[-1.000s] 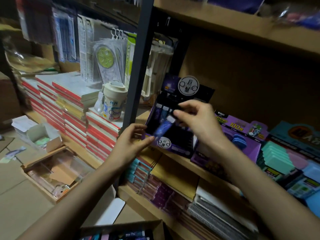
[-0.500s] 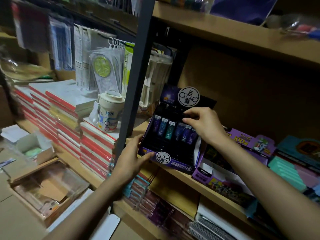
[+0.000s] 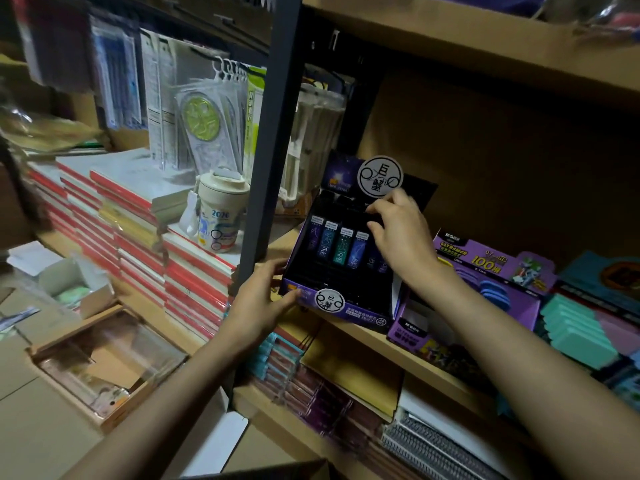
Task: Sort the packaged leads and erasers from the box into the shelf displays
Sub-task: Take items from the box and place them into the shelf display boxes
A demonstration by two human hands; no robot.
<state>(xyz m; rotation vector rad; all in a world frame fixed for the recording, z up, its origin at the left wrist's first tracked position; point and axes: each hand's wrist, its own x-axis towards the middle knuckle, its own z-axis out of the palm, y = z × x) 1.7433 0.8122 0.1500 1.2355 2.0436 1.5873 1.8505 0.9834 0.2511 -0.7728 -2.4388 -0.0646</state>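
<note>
The lead display box [image 3: 360, 315] is gripped at its near corner by the left hand [image 3: 263, 299]. Beyond, the right hand [image 3: 398, 233] is curled over the back row; whether a pack is pinched cannot be told. Lead packs [image 3: 341, 245] stand just left of it. Each pack is best seated upright, flush with its neighbours.

A dark purple cardboard display box [image 3: 346, 308] sits on the light wooden shelf [image 3: 367, 336], just right of a dark metal shelf post [image 3: 273, 150]. The left hand [image 3: 258, 299] grips its front-left corner, thumb on the front lip. The right hand [image 3: 401, 237] hangs over its back row, fingers curled; whether they hold anything cannot be told. 4 slim white-capped lead packs [image 3: 337, 245] stand upright side by side just left of that hand. A lighter purple printed box [image 3: 485, 265] stands just right of the display.
</note>
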